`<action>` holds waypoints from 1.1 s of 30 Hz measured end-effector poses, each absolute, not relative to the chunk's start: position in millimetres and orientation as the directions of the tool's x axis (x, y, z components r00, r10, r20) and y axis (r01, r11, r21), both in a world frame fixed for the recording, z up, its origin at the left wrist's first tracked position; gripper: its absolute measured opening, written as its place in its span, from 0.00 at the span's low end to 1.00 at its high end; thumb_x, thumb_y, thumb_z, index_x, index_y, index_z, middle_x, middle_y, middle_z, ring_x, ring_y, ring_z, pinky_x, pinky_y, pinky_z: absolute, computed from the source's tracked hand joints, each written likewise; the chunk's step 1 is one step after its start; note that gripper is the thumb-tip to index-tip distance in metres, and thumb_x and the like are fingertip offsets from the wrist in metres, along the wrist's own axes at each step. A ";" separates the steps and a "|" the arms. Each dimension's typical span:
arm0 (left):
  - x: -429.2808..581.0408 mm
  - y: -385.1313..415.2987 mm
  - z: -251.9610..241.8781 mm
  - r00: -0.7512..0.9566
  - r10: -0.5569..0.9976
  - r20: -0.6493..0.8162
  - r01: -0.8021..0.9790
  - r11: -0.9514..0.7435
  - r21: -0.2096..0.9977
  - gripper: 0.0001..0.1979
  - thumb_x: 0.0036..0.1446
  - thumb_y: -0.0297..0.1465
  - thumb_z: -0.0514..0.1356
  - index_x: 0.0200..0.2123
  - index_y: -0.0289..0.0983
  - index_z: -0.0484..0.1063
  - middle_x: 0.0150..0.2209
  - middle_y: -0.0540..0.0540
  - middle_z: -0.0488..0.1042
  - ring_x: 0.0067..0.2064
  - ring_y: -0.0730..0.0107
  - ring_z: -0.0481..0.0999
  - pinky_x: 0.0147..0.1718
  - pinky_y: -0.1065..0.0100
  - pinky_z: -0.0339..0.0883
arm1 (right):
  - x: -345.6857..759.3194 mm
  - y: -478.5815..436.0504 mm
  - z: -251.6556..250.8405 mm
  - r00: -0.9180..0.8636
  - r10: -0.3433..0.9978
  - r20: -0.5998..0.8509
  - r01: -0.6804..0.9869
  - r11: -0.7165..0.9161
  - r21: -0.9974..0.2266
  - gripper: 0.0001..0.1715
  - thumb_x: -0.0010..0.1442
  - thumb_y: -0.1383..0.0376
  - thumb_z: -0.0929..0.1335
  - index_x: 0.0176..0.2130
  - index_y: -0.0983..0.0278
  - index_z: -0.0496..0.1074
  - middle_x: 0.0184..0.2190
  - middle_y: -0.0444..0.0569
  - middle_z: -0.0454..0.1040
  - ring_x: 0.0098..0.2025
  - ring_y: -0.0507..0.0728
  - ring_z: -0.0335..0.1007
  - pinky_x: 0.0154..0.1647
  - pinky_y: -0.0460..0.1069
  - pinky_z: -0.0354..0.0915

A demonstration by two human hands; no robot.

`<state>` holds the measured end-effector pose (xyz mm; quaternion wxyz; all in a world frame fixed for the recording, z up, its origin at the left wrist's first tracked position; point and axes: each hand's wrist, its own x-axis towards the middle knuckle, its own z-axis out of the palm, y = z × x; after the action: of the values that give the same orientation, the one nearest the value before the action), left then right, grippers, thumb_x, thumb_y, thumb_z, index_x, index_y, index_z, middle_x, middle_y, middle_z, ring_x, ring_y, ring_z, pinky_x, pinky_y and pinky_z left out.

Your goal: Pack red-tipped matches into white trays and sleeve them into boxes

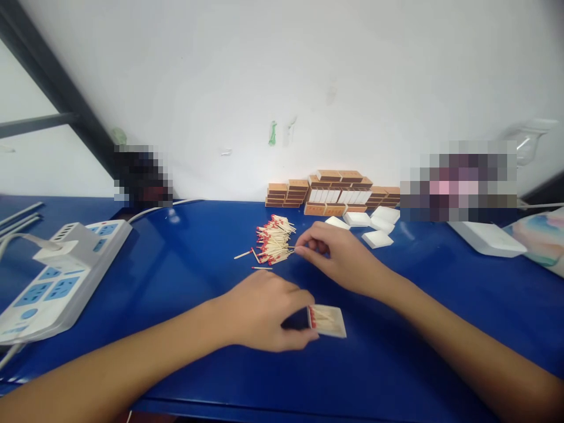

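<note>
Holding part-filled white match tray [330,322], left fingers [296,301] clamped; right fingers [305,249] pinching loose matches [273,241].

Glossy blue table [185,247]; wooden red-tipped matches [273,241]; matt cardboard tray [328,321]; smooth plastic power strip [57,276].

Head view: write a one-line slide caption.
Left hand holds a match tray while right hand touches the match pile on a blue table.

Bright, diffuse light is shown; a pale sheen is seen on the blue table [176,220] near its far edge, left of centre. A soft shadow is cast beneath the left hand [264,308]. The side edges are stretched by the lens; two patches are pixelated.
</note>
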<state>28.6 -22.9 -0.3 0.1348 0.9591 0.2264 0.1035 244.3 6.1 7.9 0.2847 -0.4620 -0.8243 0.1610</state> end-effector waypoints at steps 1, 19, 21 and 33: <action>29.5 -25.9 -1.7 0.886 0.441 0.145 0.386 -0.873 0.298 0.14 0.61 0.44 0.64 0.43 0.40 0.77 0.30 0.52 0.79 0.30 0.66 0.78 0.27 0.66 0.60 | 240.3 9.0 7.7 -0.430 0.845 0.319 0.678 0.535 -0.503 0.05 0.68 0.64 0.70 0.39 0.62 0.75 0.33 0.45 0.70 0.34 0.53 0.65 0.36 0.49 0.60; 26.9 -22.4 -6.6 0.894 0.401 0.199 0.364 -0.910 0.198 0.15 0.63 0.44 0.62 0.42 0.38 0.78 0.29 0.51 0.78 0.30 0.64 0.78 0.25 0.63 0.59 | 206.3 28.5 11.9 -0.640 0.753 0.149 0.749 0.656 -0.097 0.07 0.70 0.65 0.68 0.39 0.66 0.72 0.42 0.53 0.73 0.39 0.57 0.68 0.39 0.51 0.62; 25.8 -19.8 -5.6 0.886 0.419 0.198 0.381 -0.902 0.202 0.15 0.63 0.44 0.61 0.42 0.38 0.78 0.29 0.51 0.79 0.30 0.64 0.79 0.25 0.63 0.58 | 209.3 29.1 7.2 -0.651 0.738 0.178 0.747 0.664 -0.018 0.07 0.71 0.65 0.67 0.40 0.67 0.73 0.41 0.54 0.73 0.40 0.58 0.68 0.39 0.51 0.62; 21.9 -10.7 -1.5 0.826 0.540 0.158 0.512 -0.838 0.187 0.16 0.64 0.45 0.60 0.43 0.40 0.77 0.33 0.48 0.81 0.35 0.60 0.81 0.29 0.65 0.65 | 228.4 28.1 -1.6 -0.708 0.659 0.256 0.705 0.682 0.194 0.08 0.71 0.70 0.64 0.40 0.67 0.72 0.40 0.56 0.72 0.41 0.60 0.68 0.34 0.51 0.60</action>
<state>21.9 -10.7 -1.5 0.0684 0.9532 0.2761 0.1028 228.4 28.1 -1.6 0.0828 -0.3733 -0.9134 -0.1398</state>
